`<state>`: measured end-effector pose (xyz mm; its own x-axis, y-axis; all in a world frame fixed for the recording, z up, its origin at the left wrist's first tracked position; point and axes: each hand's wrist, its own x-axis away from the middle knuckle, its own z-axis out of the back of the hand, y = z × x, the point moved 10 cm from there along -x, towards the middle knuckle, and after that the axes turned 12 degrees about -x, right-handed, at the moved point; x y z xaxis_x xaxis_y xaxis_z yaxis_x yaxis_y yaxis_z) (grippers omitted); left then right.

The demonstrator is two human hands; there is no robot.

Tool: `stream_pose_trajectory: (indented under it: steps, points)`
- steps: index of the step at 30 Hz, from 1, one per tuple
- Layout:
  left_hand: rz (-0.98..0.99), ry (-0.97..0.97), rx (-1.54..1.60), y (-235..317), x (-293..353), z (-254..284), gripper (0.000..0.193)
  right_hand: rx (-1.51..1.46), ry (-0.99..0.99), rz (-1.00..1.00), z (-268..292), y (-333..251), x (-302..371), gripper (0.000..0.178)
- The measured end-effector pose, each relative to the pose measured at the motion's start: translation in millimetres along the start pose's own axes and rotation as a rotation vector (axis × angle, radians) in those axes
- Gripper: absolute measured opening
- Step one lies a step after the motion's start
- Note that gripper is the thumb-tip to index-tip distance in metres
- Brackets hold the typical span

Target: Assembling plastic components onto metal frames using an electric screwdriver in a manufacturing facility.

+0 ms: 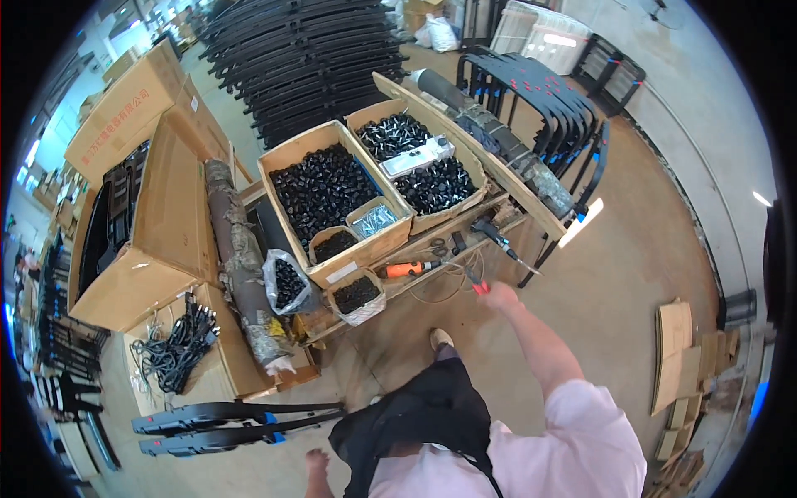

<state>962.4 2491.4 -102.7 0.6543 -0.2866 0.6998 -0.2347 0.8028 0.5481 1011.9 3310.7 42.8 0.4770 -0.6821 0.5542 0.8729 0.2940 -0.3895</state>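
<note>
My right hand (501, 297) reaches to the front edge of the workbench, its fingers closed round red-handled pliers (480, 287). The pliers' dark head points away from me toward the bench. Beside them lie a dark power screwdriver (496, 236) with a long bit, and an orange screwdriver (405, 270). A pair of black-handled scissors (435, 247) rests just behind. My left hand (316, 460) hangs low at my side, fingers curled in, with nothing visible in it. Near it, black frame parts with blue tape (217, 426) stick out.
On the bench, a large carton (264, 178) holds black plastic pieces, and a second carton (480, 184) holds black-headed screws. A bag of black parts (286, 282) and a cable bundle (184, 344) are to the left. Stacked black frames (303, 66) stand behind. Flattened cardboard (674, 357) leans at right.
</note>
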Motion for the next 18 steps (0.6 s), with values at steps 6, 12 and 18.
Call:
stream_pose_trajectory:
  steps: [6, 12, 18]
  points:
    - [0.133, 0.127, -0.034, 72.9, 83.3, -61.2, 0.027, 0.284, -0.145, 0.269, 42.8, -85.2, -101.7, 0.046]
    - [0.249, 0.210, -0.151, 102.7, 139.1, -108.7, 0.031, 0.307, -0.217, 0.507, 15.4, -117.4, -150.7, 0.034]
    - [0.254, 0.262, -0.215, 139.2, 103.9, -223.0, 0.036, 0.156, -0.021, 0.630, 47.2, -106.3, -178.8, 0.036]
